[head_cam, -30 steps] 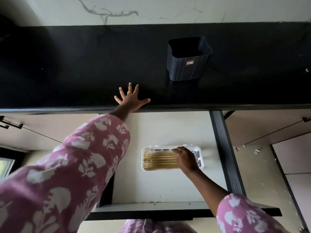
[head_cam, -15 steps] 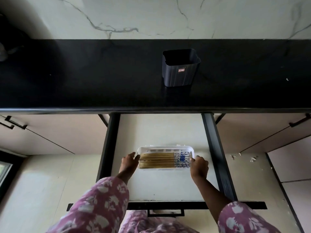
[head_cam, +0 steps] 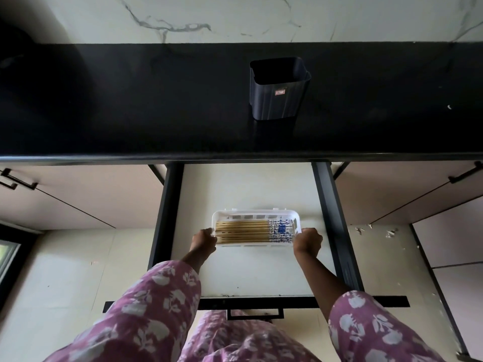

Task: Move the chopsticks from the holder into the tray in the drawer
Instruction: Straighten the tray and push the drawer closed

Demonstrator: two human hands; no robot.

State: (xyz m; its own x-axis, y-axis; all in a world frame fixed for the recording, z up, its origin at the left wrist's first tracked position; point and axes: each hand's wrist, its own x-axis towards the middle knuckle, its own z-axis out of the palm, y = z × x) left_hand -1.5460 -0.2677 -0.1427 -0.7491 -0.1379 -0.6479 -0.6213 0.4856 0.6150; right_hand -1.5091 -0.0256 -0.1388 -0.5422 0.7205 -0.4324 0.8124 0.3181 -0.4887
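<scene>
Several wooden chopsticks [head_cam: 243, 231] with blue-and-white patterned ends lie side by side in a white plastic tray [head_cam: 256, 214] on the floor of the open drawer [head_cam: 235, 273]. My left hand [head_cam: 202, 240] grips the tray's left end and my right hand [head_cam: 308, 242] grips its right end. The dark square holder [head_cam: 279, 96] stands upright on the black countertop [head_cam: 130, 105], and I see nothing inside it.
The drawer has black side rails [head_cam: 330, 218] and a black front with a handle [head_cam: 254, 313] near my body. Closed cabinet doors with black handles [head_cam: 15, 180] flank the drawer. A marble wall rises behind the counter.
My left hand came off the counter edge down to the tray's left end. My right hand moved off the chopsticks to the tray's right end. Both now hold the tray.
</scene>
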